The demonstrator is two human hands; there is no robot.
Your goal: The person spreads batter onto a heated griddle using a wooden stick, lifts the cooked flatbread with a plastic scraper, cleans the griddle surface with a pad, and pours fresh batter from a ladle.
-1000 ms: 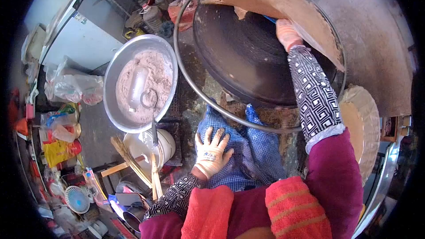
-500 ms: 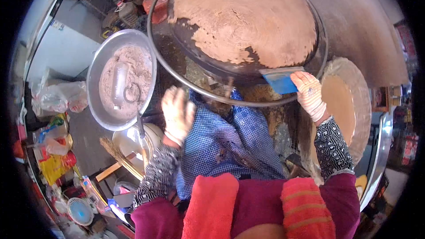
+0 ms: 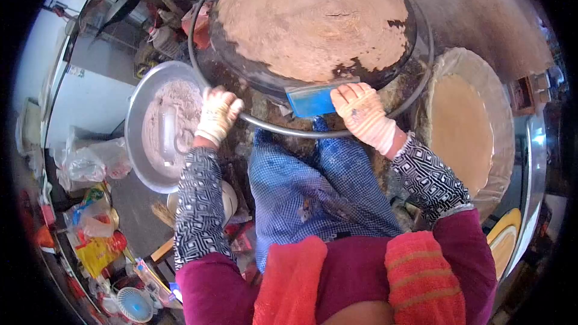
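Gloved right hand (image 3: 360, 111) grips a blue plastic scraper (image 3: 313, 100) at the near edge of the thin brown pancake (image 3: 310, 15); gloved left hand (image 3: 217, 114) clasps the round griddle's metal hoop (image 3: 265, 123); lifting that edge likely comes next.

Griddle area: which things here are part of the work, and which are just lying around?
In use: griddle, flatbread, blue scraper in right hand, metal ring under left hand, batter bowl.

Lying about: plastic bags, small fan, yellow packet.

Both hands wear knitted cloth gloves, the left hand (image 3: 218, 114) and the right hand (image 3: 360, 108). The scraper (image 3: 313, 100) looks like smooth blue plastic. The griddle (image 3: 253, 72) at upper centre is dark, matt metal under a dry, rough flatbread (image 3: 313, 18). The metal basin (image 3: 139, 138) at left is dull grey, holding powdery flour.
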